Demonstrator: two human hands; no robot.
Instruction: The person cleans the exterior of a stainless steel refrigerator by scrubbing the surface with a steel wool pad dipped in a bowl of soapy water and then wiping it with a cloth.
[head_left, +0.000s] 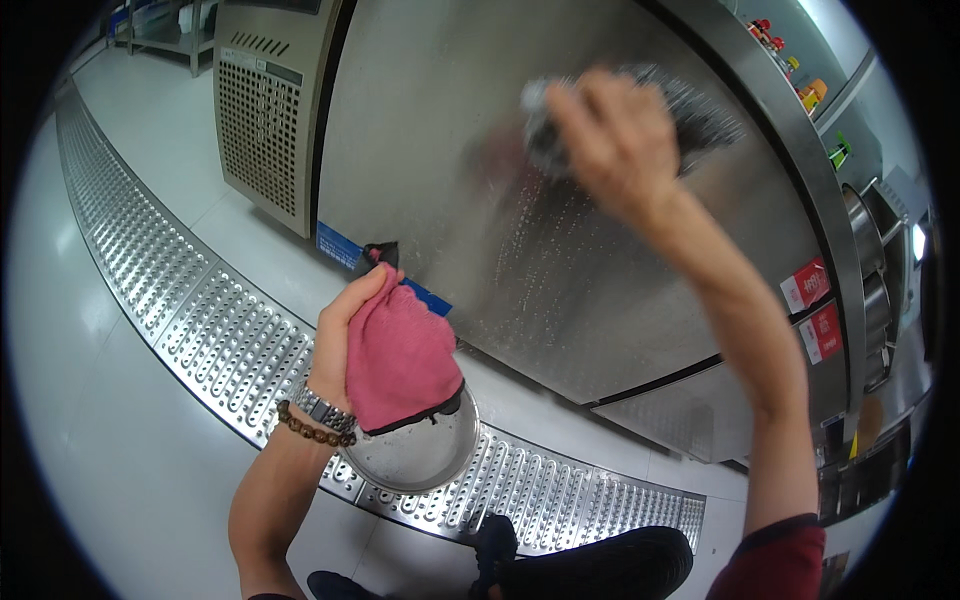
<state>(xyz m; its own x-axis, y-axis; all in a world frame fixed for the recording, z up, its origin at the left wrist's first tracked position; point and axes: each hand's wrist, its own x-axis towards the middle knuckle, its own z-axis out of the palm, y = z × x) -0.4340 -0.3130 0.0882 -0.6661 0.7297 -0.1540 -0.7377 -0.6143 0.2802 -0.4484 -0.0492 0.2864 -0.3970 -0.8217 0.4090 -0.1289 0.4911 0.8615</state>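
My right hand (619, 142) grips a silvery scouring pad (697, 112), probably steel wool, against the upper part of a stainless-steel door panel (420, 150). Motion blurs the hand and the pad. Below them, wet droplets and whitish streaks run down the panel. A pink cloth (405, 345) with dark edging is bunched in my left hand (334, 322), hanging in front of the panel's lower edge. Under the cloth, a round metal basin (420, 461) holding some liquid rests on the floor drain grating (517, 480); the cloth hides part of it.
A vented metal housing (259, 127) adjoins the panel on the left. Red-and-white labels (806, 285) are stuck at its right side. Metal pots (874, 300) stand on shelving at far right, below several bottles (810, 94). My shoe (495, 536) is beside the grating.
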